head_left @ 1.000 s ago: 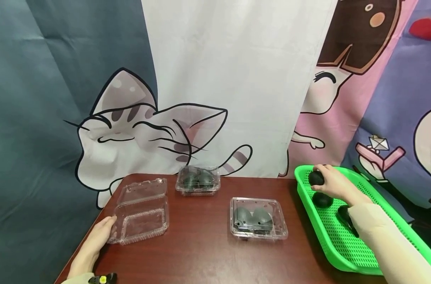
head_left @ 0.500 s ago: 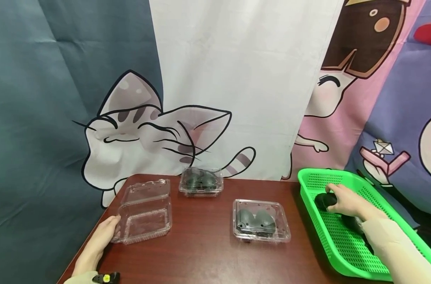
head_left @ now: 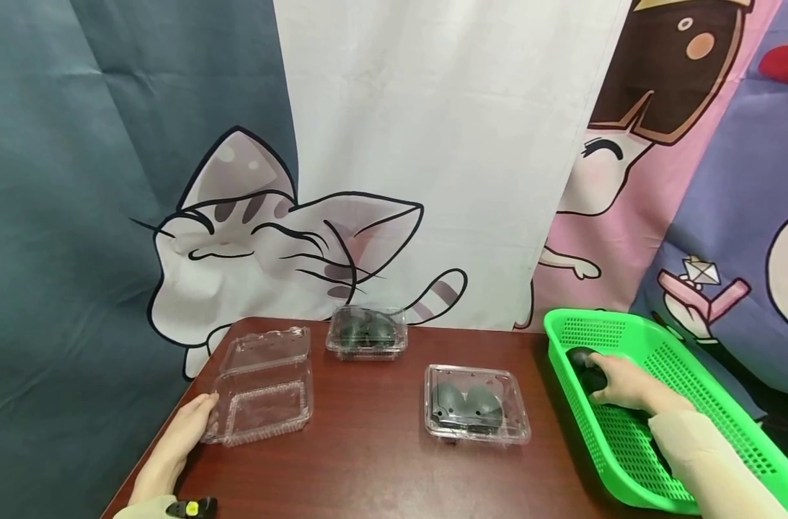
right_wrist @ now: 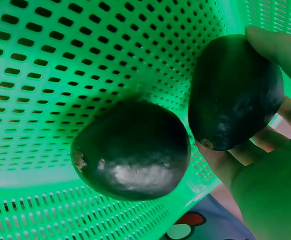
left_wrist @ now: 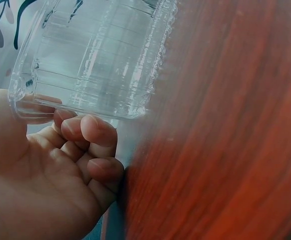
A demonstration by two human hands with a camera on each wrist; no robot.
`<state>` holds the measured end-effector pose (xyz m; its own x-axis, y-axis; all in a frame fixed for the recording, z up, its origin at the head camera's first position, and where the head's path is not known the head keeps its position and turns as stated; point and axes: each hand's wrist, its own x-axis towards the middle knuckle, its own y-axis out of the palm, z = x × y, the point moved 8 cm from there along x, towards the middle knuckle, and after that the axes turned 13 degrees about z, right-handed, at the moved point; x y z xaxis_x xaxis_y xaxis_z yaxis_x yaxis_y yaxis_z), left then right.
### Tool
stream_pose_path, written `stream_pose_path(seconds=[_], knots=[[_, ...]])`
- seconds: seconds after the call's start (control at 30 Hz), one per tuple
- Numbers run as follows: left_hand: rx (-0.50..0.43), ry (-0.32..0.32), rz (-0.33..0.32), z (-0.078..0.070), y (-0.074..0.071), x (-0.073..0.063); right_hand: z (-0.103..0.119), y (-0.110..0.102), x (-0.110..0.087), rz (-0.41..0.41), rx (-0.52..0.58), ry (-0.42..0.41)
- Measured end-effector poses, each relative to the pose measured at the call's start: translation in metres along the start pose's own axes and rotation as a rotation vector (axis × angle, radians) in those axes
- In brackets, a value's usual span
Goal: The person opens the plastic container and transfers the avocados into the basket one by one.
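My left hand (head_left: 176, 440) grips the near left edge of an open clear plastic clamshell box (head_left: 264, 412); in the left wrist view its curled fingers (left_wrist: 98, 130) sit at the rim. The box's lid is folded back on its far side. Inside a green basket (head_left: 578, 418), my right hand (head_left: 627, 382) holds a dark avocado (right_wrist: 235, 95), thumb on one side and fingers round the other. A second dark avocado (right_wrist: 130, 150) lies beside it against the basket's perforated wall. Another dark one shows partly past my right forearm.
Two closed clear clamshells, each with dark avocados inside, stand on the brown table (head_left: 361, 461): a back one (head_left: 368, 333) and a nearer one (head_left: 476, 404). A printed cloth (head_left: 432, 144) hangs behind the table.
My right hand has come down from the basket's back left end, deeper among the avocados. My left hand keeps its place on the open clamshell. The head view has shifted slightly.
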<state>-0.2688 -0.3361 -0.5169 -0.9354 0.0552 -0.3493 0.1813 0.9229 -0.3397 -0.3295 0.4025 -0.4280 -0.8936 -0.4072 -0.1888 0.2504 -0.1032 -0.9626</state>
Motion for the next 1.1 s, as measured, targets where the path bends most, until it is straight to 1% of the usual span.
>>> stream_pose_path(seconds=[0.13,0.23,0.33,0.5,0.7,0.9,1.03,1.1], knots=[[-0.01,-0.015,0.007,0.002,0.001,-0.001,-0.002,0.009,0.001,0.031,0.031,0.017],[-0.011,0.004,0.0,0.0,0.0,-0.001,-0.004,0.012,0.002,0.041,0.051,0.028],[-0.014,0.006,-0.004,-0.001,-0.001,0.0,-0.007,0.015,0.004,0.035,0.061,0.031],[-0.029,-0.004,0.001,0.003,0.0,0.0,-0.009,0.018,0.005,0.017,0.062,0.028],[-0.009,0.004,-0.009,0.003,-0.002,-0.001,-0.009,0.022,0.001,0.004,0.062,0.014],[-0.018,0.02,-0.018,0.0,-0.001,-0.001,-0.01,0.019,-0.004,-0.015,0.084,0.042],[-0.04,0.041,-0.03,-0.002,-0.002,-0.002,-0.008,0.014,-0.006,-0.036,0.07,0.039],[-0.051,0.054,-0.025,-0.004,-0.002,-0.001,-0.007,0.011,-0.006,-0.039,0.057,0.043]])
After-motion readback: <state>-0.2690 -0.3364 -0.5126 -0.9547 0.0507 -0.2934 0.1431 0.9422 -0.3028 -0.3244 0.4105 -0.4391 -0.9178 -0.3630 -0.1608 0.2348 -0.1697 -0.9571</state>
